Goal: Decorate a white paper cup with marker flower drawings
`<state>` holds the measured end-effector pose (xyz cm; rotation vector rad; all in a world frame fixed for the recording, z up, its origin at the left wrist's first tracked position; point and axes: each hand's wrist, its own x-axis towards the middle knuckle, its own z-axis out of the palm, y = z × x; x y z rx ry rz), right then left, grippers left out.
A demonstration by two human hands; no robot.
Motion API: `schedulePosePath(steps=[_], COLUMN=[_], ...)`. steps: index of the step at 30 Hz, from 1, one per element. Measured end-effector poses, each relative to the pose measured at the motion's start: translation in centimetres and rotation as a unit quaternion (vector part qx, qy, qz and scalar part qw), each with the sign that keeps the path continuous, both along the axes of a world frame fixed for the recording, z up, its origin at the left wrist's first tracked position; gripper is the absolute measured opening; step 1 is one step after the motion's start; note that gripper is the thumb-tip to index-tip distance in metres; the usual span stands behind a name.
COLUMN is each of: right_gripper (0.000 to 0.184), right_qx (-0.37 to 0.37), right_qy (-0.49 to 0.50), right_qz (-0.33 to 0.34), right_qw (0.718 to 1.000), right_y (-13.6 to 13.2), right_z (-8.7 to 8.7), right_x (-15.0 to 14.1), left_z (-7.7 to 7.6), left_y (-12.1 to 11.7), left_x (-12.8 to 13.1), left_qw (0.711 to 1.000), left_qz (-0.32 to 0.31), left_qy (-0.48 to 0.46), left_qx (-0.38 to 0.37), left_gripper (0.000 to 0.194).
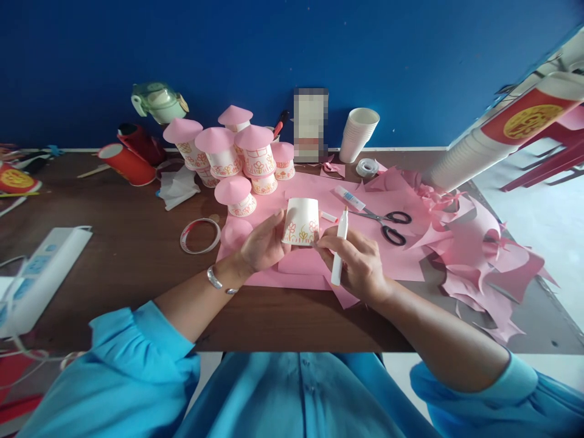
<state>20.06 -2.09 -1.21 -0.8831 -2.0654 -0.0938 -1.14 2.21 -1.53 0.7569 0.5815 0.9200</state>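
Observation:
An upside-down white paper cup [301,214] with flowers and grass drawn along its rim is gripped at its left side by my left hand [265,243]. My right hand [358,261] is closed around a white marker [340,249], its orange tip pointing up and away from the cup. Fingers of the right hand also touch the cup's lower right edge. Behind the cup lies a marker cap [329,217]. Pink paper sheets [301,280] spread beneath both hands. To the upper left stand several decorated cups with pink cone roofs [232,190].
Scissors [387,225] and a glue stick [350,198] lie right of the cup. Pink paper scraps [493,267] cover the table's right side. Stacked white cups [360,134] stand by the blue wall. A tape roll [199,236] and a power strip [45,277] are at left.

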Motion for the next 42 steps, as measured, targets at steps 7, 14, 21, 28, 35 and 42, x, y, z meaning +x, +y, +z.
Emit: schedulePosePath(steps=[7, 14, 21, 28, 35, 42], right_gripper=[0.027, 0.031, 0.032, 0.019, 0.013, 0.019], right_qx=[0.11, 0.112, 0.089, 0.027, 0.007, 0.076], right_qy=[-0.059, -0.079, -0.045, 0.025, 0.054, -0.026], right_qz=[-0.015, -0.009, -0.011, -0.025, -0.009, 0.0], right_qw=[0.992, 0.99, 0.995, 0.999, 0.998, 0.997], right_y=[0.4, 0.3, 0.4, 0.4, 0.9, 1.0], right_z=[0.3, 0.6, 0.2, 0.5, 0.4, -0.1], right_x=[0.8, 1.0, 0.6, 0.2, 0.4, 0.6], left_z=[0.3, -0.3, 0.2, 0.0, -0.3, -1.2], left_y=[-0.6, -0.7, -0.4, 0.0, -0.1, -0.4], left_x=[-0.3, -0.7, -0.2, -0.4, -0.8, -0.8], left_qw=[0.991, 0.989, 0.991, 0.997, 0.997, 0.99], left_qz=[-0.078, -0.074, -0.027, -0.014, -0.058, -0.088], left_qy=[0.023, 0.068, 0.055, -0.006, -0.032, 0.007], left_qx=[0.107, 0.105, 0.121, 0.078, 0.04, 0.109], left_gripper=[0.051, 0.065, 0.067, 0.052, 0.048, 0.058])
